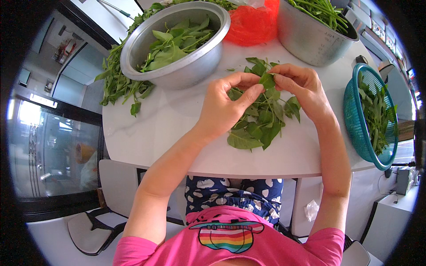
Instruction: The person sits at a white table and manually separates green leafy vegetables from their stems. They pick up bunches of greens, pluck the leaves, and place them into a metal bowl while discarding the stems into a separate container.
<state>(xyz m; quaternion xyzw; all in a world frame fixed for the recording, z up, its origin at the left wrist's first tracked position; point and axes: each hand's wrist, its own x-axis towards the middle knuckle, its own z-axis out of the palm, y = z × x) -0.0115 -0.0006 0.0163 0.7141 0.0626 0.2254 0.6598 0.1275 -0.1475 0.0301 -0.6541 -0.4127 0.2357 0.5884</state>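
Between the fingertips of my left hand (229, 99) and my right hand (301, 88) is a small green leaf (267, 80), pinched from both sides. Beneath them a loose pile of leafy green stems (261, 124) lies on the white table (159, 133). Beyond my left hand stands a wide aluminium basin (186, 71) with picked leaves (179, 43) inside. A metal pot (309, 43) holding bare green stems (319, 13) is past my right hand. To the right, a teal plastic colander (354, 133) contains more leafy greens (374, 116).
A bunch of uncut greens (123, 79) hangs around the basin's left side. Between basin and pot is a red plastic bag (253, 25). A small dark object (361, 60) sits near the colander. Chairs (116, 186) stand along the table's near edge.
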